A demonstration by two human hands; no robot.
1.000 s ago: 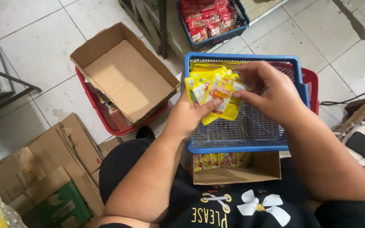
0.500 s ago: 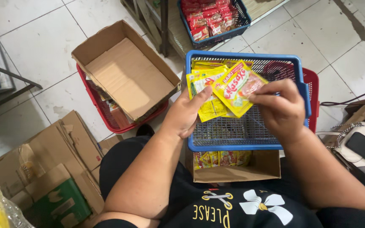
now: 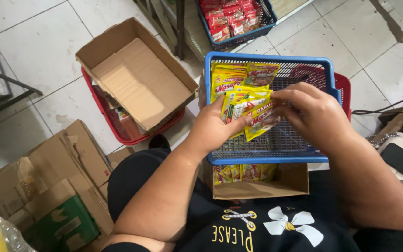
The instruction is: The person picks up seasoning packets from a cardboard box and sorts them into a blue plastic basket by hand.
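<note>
Sachets (image 3: 250,112), yellow and fanned, sit clamped in the grip of both hands just above the blue basket (image 3: 220,161): left hand (image 3: 215,128) pinches the near edge, right hand (image 3: 311,114) closes on the far side. Half a second ago one sachet stood lifted clear; now it lies back with the bunch. More sachets (image 3: 232,77) line the basket's far-left corner. An open cardboard box (image 3: 136,77) lies left of the basket.

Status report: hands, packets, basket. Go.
Left hand and right hand both grip yellow sachets over blue basket. More sachets stacked at basket's far end. Nothing blocking.
</note>
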